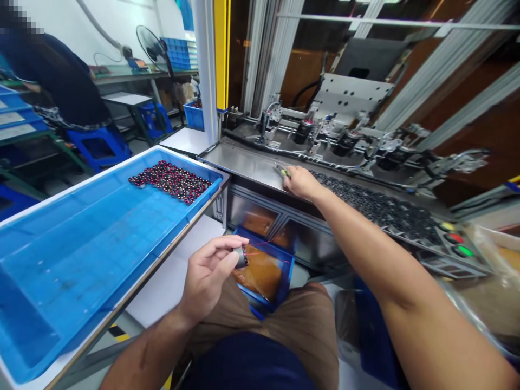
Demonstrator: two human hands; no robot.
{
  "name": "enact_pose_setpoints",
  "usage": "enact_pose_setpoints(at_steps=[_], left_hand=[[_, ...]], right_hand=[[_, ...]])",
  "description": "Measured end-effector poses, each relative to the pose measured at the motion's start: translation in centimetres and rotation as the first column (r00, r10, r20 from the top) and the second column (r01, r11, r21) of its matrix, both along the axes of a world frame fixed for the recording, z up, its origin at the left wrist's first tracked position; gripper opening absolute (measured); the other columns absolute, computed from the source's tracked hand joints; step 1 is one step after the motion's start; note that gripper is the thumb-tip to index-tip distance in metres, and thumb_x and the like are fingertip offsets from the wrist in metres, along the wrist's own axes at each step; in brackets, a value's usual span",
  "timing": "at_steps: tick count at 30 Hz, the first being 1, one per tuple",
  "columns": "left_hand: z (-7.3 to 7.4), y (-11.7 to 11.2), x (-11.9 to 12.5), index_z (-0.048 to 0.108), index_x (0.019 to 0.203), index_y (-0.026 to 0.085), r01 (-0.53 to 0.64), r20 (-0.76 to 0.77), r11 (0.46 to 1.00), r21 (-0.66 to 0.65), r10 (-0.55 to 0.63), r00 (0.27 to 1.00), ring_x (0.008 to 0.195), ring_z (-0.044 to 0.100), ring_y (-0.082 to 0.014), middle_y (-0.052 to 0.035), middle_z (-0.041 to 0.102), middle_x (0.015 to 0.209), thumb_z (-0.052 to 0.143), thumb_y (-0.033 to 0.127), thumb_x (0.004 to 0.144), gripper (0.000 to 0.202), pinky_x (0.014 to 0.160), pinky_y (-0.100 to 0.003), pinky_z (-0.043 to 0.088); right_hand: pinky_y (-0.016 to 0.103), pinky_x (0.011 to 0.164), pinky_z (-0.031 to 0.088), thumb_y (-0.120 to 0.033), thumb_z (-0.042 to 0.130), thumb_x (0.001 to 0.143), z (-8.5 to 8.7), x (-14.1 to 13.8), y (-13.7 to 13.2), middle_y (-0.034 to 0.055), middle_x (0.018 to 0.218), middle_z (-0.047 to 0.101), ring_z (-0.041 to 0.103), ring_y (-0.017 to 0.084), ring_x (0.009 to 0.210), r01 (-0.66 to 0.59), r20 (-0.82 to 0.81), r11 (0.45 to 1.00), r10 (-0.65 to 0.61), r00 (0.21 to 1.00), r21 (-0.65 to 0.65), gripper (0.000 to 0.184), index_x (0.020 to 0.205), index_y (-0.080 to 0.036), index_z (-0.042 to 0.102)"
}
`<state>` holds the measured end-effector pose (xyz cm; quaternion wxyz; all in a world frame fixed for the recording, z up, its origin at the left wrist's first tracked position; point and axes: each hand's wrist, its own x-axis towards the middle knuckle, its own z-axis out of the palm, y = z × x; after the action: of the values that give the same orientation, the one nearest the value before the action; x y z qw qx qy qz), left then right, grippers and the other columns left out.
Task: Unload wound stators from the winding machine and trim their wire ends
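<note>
Held between the thumb and fingers of my left hand (209,273) is a small dark grey motor stator (240,257), with thin red wires trailing from it to the right. My right hand (301,182) reaches over the metal ledge (247,162) of the machine. Its fingers are closed around a small hand tool with green grips and a metal tip, which looks like wire cutters (281,170). The palm hides part of that tool. Beside the right forearm lies a dense heap of black parts (377,206).
To the left stands a big blue tray (101,227) with many wound stators (174,181) at its far end. Below my hands is a blue bin (260,271). Machine fixtures (312,130) line the back, buttons (463,250) the right. A person (60,81) sits at far left.
</note>
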<state>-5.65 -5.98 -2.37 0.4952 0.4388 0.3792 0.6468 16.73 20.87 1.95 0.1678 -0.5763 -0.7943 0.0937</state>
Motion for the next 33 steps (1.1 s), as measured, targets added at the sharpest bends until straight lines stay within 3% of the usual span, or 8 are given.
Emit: enact_pose_setpoints(at_steps=[4,7,9,10,14,17,23,33], left_hand=[[0.3,-0.5,0.2,0.071,0.099,0.018,0.032,0.059,0.999,-0.015,-0.031,0.998,0.095,0.069,-0.0205,-0.0102,0.073,0.11,0.066,0.024,0.087,0.014,0.067,-0.026,0.06],[0.6,-0.8,0.5,0.071,0.097,0.018,0.039,0.082,0.999,-0.019,-0.037,0.996,0.086,0.069,-0.0173,-0.0088,0.073,0.108,0.066,0.023,0.087,0.013,0.067,-0.026,0.059],[0.7,-0.8,0.8,0.072,0.098,0.018,0.055,0.087,0.998,-0.03,-0.052,0.995,0.082,0.069,-0.0154,-0.0084,0.074,0.108,0.066,0.023,0.087,0.013,0.066,-0.025,0.059],[0.8,-0.8,1.0,0.072,0.099,0.018,0.068,0.088,0.997,-0.035,-0.064,0.994,0.081,0.069,-0.0152,-0.0084,0.074,0.108,0.066,0.024,0.088,0.014,0.067,-0.025,0.059],[0.9,-0.8,2.2,0.07,0.109,0.019,0.173,0.059,0.984,-0.038,-0.17,0.984,0.084,0.071,-0.0162,-0.0091,0.073,0.113,0.067,0.025,0.087,0.023,0.071,-0.026,0.06],[1.1,-0.9,3.8,0.069,0.114,0.02,0.255,0.031,0.967,-0.003,-0.255,0.967,0.092,0.072,-0.0187,-0.0098,0.073,0.116,0.073,0.02,0.082,0.032,0.076,-0.026,0.061],[1.7,-1.4,6.5,0.069,0.113,0.022,0.318,-0.036,0.946,0.061,-0.316,0.948,0.101,0.072,-0.0178,-0.007,0.073,0.118,0.072,0.005,0.079,0.038,0.091,-0.025,0.059],[2.0,-2.4,6.1,0.071,0.112,0.021,0.241,-0.112,0.969,0.054,-0.234,0.966,0.1,0.072,-0.0195,-0.0071,0.073,0.115,0.073,0.004,0.077,0.038,0.092,-0.028,0.059]], right_hand=[[0.031,0.079,0.049,-0.047,0.023,0.102,2.3,1.2,-3.1,0.0154,0.094,0.069,0.065,0.02,0.087,-0.025,-0.26,1.0,0.02,0.966,-0.014,0.053,0.104,-0.009,0.059],[0.03,0.07,0.054,-0.051,0.015,0.102,2.0,2.1,-9.4,0.0103,0.089,0.069,0.066,0.017,0.078,-0.148,-0.491,0.986,0.094,0.866,-0.071,0.054,0.117,-0.014,0.052],[0.031,0.068,0.054,-0.051,0.046,0.095,0.1,2.6,-15.2,0.0064,0.09,0.066,0.064,0.017,0.073,-0.339,-0.776,0.931,0.113,0.62,-0.135,0.041,0.118,-0.017,0.053],[0.03,0.067,0.054,-0.046,0.061,0.088,-1.2,2.8,-18.2,0.0045,0.089,0.065,0.062,0.016,0.072,-0.401,-0.824,0.903,0.108,0.556,-0.152,0.044,0.122,-0.019,0.053],[0.03,0.072,0.057,-0.026,0.069,0.084,-6.4,3.3,-28.7,0.0033,0.094,0.064,0.065,0.016,0.077,-0.373,-0.837,0.901,0.021,0.546,-0.22,0.057,0.136,-0.026,0.046],[0.032,0.072,0.058,-0.023,0.065,0.087,-8.4,3.7,-32.8,0.0056,0.097,0.065,0.066,0.017,0.076,-0.288,-0.786,0.943,0.05,0.616,-0.165,0.059,0.14,-0.027,0.042],[0.047,0.099,0.051,-0.015,0.064,0.078,-7.7,4.7,-34.5,0.015,0.128,0.062,0.063,0.028,0.113,-0.249,-0.677,0.968,0.201,0.708,0.027,0.07,0.144,-0.024,0.04],[0.045,0.097,0.052,-0.009,0.061,0.075,-6.9,3.5,-33.3,0.0134,0.126,0.063,0.063,0.027,0.112,-0.357,-0.743,0.926,0.325,0.585,0.124,0.071,0.143,-0.022,0.044]])
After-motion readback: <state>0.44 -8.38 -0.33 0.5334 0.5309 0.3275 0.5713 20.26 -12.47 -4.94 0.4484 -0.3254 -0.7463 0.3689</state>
